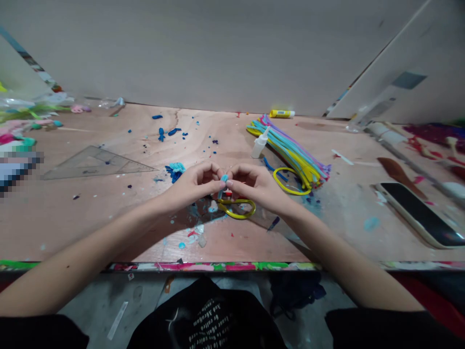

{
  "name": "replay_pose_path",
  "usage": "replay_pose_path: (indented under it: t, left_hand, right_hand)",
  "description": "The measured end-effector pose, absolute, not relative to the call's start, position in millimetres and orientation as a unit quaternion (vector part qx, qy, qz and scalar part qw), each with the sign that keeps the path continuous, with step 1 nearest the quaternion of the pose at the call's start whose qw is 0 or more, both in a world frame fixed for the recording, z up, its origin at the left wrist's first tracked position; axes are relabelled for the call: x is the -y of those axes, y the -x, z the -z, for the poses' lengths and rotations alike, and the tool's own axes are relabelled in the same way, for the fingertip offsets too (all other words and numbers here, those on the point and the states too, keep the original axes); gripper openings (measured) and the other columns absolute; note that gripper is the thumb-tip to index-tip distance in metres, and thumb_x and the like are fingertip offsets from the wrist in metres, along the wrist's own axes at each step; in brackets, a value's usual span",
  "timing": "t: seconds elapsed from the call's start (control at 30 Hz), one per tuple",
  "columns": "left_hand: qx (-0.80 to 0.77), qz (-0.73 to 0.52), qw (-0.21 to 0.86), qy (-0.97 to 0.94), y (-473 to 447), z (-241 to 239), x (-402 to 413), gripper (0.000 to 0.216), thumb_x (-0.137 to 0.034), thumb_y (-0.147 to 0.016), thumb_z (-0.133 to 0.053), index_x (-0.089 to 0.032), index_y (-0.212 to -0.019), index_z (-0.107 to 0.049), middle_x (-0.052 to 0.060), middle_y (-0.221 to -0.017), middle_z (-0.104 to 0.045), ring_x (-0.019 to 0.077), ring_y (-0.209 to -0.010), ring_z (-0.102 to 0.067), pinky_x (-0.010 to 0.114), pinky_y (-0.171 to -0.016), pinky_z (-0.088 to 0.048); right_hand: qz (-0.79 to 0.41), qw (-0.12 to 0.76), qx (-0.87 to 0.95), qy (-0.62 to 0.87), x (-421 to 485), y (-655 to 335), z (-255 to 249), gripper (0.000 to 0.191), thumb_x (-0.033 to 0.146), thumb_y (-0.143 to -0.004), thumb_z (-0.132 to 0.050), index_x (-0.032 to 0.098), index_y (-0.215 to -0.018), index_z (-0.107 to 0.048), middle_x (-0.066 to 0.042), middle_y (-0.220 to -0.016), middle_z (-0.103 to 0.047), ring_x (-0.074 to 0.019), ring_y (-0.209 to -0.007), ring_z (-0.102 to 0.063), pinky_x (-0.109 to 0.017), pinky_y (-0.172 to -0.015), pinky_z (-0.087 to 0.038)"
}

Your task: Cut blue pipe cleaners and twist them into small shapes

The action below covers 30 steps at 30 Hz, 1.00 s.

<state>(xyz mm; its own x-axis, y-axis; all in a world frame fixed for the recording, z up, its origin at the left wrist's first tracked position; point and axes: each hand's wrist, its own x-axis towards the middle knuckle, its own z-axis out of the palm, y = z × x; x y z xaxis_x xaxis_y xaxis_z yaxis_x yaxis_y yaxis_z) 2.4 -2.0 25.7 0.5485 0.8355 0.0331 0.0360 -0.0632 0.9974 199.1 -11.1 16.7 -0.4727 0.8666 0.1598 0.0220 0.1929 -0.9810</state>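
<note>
Both my hands meet over the middle of the wooden table, fingers pinched together on a small light-blue pipe cleaner piece. My left hand grips it from the left, my right hand from the right. Just below them lies a pair of scissors with yellow handles. A yellow pipe cleaner loop rests to the right of my right hand.
A bundle of coloured pipe cleaners and a small white glue bottle lie behind my hands. A clear triangle ruler is at the left, a phone at the right, a yellow glue stick by the wall. Blue scraps dot the table.
</note>
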Motion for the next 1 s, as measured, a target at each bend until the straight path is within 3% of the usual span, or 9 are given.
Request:
replay_pose_path:
  t: [0.2,0.57,1.0]
  left_hand:
    - [-0.345,-0.364,0.561,-0.659,-1,-20,1,0.023,-0.030,-0.080,-0.074,-0.016,-0.088,-0.057,-0.002,-0.076,-0.060,0.0088,-0.065,-0.055,0.021,-0.060,-0.044]
    - [-0.366,-0.363,0.515,-0.685,-3,-21,3,0.025,-0.032,-0.076,-0.077,-0.016,-0.081,-0.059,-0.002,-0.072,-0.058,0.0095,-0.061,-0.052,0.021,-0.055,-0.041]
    - [-0.393,-0.374,0.405,-0.736,-3,-22,5,0.014,-0.024,-0.074,-0.073,-0.016,-0.075,-0.061,0.002,-0.074,-0.065,0.0108,-0.061,-0.055,0.022,-0.054,-0.041]
  right_hand:
    - [-0.534,0.394,0.672,0.328,9,-201,-17,0.033,0.049,-0.085,-0.070,0.017,-0.089,-0.060,0.003,-0.072,-0.058,-0.0088,-0.058,-0.057,-0.022,-0.053,-0.046]
    - [-0.449,0.420,0.701,0.361,11,-195,-10,0.034,0.050,-0.083,-0.071,0.017,-0.085,-0.061,-0.001,-0.077,-0.062,-0.0110,-0.066,-0.058,-0.025,-0.059,-0.049]
    - [-0.427,0.428,0.699,0.381,12,-195,-6,0.020,0.035,-0.084,-0.069,0.017,-0.082,-0.062,-0.001,-0.075,-0.063,-0.0112,-0.067,-0.059,-0.024,-0.060,-0.049]
